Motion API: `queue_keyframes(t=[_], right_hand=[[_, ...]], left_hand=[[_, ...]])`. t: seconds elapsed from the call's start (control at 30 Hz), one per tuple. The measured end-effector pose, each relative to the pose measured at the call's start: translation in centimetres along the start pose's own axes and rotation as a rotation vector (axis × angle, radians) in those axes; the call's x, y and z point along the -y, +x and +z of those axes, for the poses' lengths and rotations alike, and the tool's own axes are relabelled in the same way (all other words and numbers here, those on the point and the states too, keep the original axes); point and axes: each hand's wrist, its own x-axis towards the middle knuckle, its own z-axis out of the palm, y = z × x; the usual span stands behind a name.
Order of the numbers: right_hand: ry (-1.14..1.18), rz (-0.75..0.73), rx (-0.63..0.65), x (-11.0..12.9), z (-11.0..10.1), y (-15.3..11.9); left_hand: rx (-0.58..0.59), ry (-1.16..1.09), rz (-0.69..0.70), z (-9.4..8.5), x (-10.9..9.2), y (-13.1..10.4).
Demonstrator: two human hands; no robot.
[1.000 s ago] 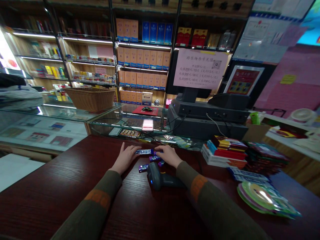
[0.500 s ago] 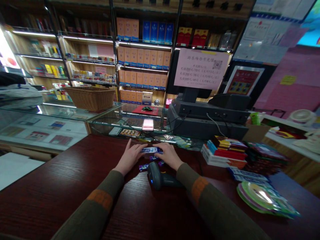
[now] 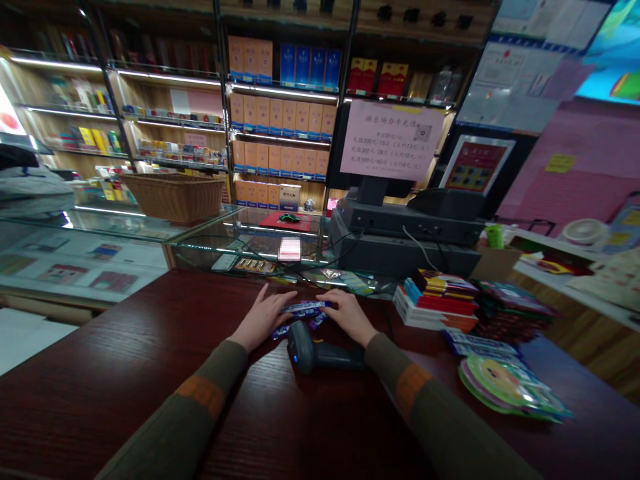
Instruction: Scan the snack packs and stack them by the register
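Note:
Between my hands, just behind the barcode scanner, are several small purple-blue packets [image 3: 306, 308] with white print. My left hand [image 3: 263, 319] pinches the left end of the top packet, with one outer finger stretched away. At the packet's other end, the thumb and forefinger of my right hand [image 3: 347, 316] close on it. More packets lie on the counter beneath, partly covered by my fingers and the scanner. The black barcode scanner [image 3: 305, 350] rests on the dark wooden counter [image 3: 150, 373], its handle reaching toward my right wrist.
To the right are stacked boxes [image 3: 440, 300], blue packets [image 3: 483, 343] and round green packages [image 3: 505, 387]. A monitor with a pink notice [image 3: 390, 141] stands behind, above a grey cash drawer [image 3: 410, 250]. A wicker basket [image 3: 173, 197] sits on the glass case.
The packet between my hands has been tilted, showing a narrower face. My right hand has shifted slightly right and down. The view has turned a little to the right.

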Motion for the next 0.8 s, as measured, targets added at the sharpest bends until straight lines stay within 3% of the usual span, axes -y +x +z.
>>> queue_keyframes(t=[0.47,0.8], right_hand=[[0.175,0.138,-0.133,-1.2,-1.4,-2.9],[0.558,0.274,-0.315,-1.4,-0.8,-3.8]], left_hand=[[0.017,-0.163,-0.142,0.7,0.8,-0.2],[-0.259,-0.492,-0.237,-0.3,-1.4,0.6]])
